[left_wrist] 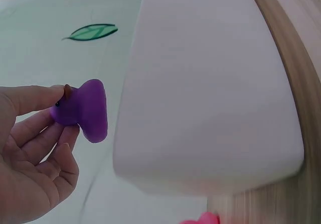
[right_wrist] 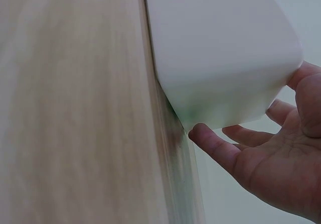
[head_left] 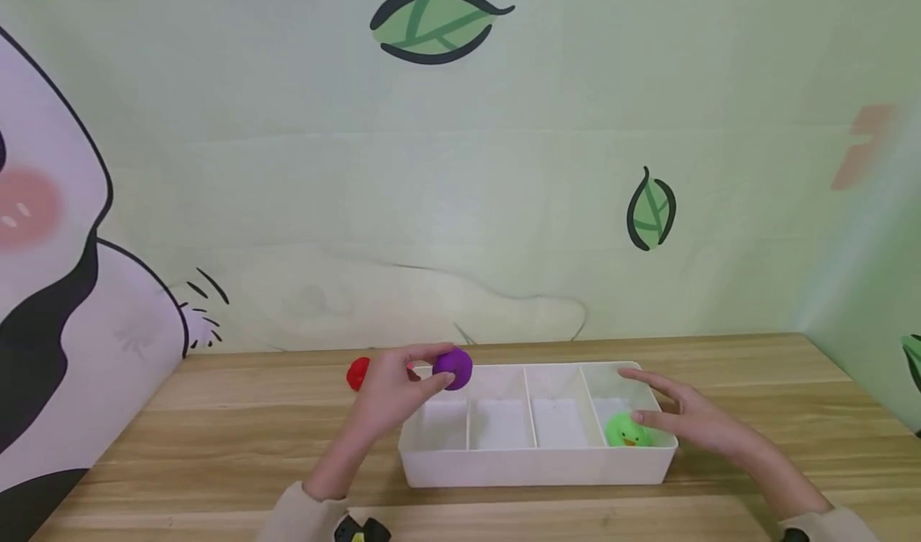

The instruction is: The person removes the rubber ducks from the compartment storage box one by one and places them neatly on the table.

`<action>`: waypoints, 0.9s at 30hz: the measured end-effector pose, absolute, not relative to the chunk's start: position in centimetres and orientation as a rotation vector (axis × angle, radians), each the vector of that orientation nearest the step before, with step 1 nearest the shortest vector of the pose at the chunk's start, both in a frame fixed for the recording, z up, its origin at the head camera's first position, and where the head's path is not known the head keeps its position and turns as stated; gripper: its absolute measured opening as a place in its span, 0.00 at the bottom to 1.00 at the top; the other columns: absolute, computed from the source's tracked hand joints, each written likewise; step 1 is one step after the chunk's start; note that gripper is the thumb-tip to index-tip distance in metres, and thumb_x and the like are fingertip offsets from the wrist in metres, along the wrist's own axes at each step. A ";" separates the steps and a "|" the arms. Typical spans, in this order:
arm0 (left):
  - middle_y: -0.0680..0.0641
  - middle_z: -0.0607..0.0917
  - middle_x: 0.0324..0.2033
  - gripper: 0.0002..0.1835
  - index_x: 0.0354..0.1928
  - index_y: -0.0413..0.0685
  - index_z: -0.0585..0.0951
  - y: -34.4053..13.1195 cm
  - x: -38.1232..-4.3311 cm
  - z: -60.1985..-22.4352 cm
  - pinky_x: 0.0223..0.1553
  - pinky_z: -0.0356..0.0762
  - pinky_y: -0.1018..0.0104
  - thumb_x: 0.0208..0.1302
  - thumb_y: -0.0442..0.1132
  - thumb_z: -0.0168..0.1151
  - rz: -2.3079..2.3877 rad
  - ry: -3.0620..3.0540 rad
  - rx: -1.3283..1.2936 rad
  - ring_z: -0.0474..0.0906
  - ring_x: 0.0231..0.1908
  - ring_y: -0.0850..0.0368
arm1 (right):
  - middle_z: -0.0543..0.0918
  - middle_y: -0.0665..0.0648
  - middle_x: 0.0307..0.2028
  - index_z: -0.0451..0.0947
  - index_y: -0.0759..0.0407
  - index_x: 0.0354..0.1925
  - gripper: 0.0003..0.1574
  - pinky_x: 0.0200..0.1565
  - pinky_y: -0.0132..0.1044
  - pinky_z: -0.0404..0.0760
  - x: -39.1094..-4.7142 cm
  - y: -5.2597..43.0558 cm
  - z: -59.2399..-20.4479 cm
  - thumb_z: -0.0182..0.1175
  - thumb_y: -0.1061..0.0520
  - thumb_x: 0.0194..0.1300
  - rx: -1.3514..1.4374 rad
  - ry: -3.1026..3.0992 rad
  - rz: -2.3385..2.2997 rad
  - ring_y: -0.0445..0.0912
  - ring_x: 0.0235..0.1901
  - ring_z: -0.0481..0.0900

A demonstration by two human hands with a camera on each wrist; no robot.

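My left hand [head_left: 392,386] pinches a purple toy duck [head_left: 455,368] between thumb and fingers, above the back left part of a white divided box [head_left: 532,468]. The left wrist view shows the purple duck's orange beak, turned toward the thumb. A green toy duck [head_left: 627,430] sits in the box's far-right compartment. At the box's right end is my right hand [head_left: 694,414], its fingers extended around the corner and its thumb over the rim near the green duck. In the right wrist view the fingertips lie at the end wall; firm contact is hard to judge.
A red object [head_left: 356,374] lies on the wooden table [head_left: 237,422] left of the box, partly hidden by my left hand. Something pink [left_wrist: 203,219] shows by the box's left end. A printed backdrop [head_left: 288,166] rises behind the table.
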State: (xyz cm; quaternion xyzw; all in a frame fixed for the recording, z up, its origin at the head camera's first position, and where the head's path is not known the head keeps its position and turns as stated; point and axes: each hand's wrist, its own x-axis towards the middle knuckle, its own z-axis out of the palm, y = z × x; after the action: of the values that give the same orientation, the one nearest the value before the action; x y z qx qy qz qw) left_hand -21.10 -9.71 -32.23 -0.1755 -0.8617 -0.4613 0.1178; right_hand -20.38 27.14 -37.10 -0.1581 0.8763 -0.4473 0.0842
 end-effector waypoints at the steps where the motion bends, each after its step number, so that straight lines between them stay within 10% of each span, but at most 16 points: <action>1: 0.49 0.85 0.33 0.18 0.45 0.46 0.83 -10.1 -21.2 -32.3 0.17 0.65 0.74 0.48 0.30 0.68 -1.362 -2.523 -0.485 0.69 0.20 0.63 | 0.48 0.71 0.67 0.56 0.57 0.67 0.38 0.50 0.70 0.59 -20.4 27.2 -37.1 0.56 0.49 0.62 -0.490 2.616 -1.334 0.75 0.61 0.47; 11: 0.42 0.83 0.38 0.18 0.47 0.42 0.81 -13.8 -21.6 -33.0 0.17 0.64 0.73 0.51 0.31 0.66 -1.372 -2.543 -0.324 0.67 0.18 0.58 | 0.48 0.71 0.67 0.56 0.57 0.66 0.38 0.50 0.69 0.61 -20.4 27.2 -37.2 0.56 0.50 0.62 -0.517 2.629 -1.330 0.75 0.61 0.48; 27: 0.37 0.82 0.43 0.17 0.46 0.36 0.81 -16.9 -23.4 -35.7 0.38 0.79 0.62 0.51 0.28 0.65 -1.449 -2.585 -0.279 0.78 0.43 0.44 | 0.48 0.71 0.67 0.56 0.57 0.66 0.38 0.50 0.71 0.58 -20.3 27.2 -37.3 0.56 0.49 0.62 -0.514 2.633 -1.329 0.75 0.61 0.47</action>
State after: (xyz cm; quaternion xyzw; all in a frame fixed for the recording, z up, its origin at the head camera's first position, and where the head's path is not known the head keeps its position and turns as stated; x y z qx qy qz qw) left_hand -23.43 -16.90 -35.71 -0.0934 -0.8655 -0.4851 0.0825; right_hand -20.34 27.19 -37.29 -0.1711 0.8770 -0.4428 0.0740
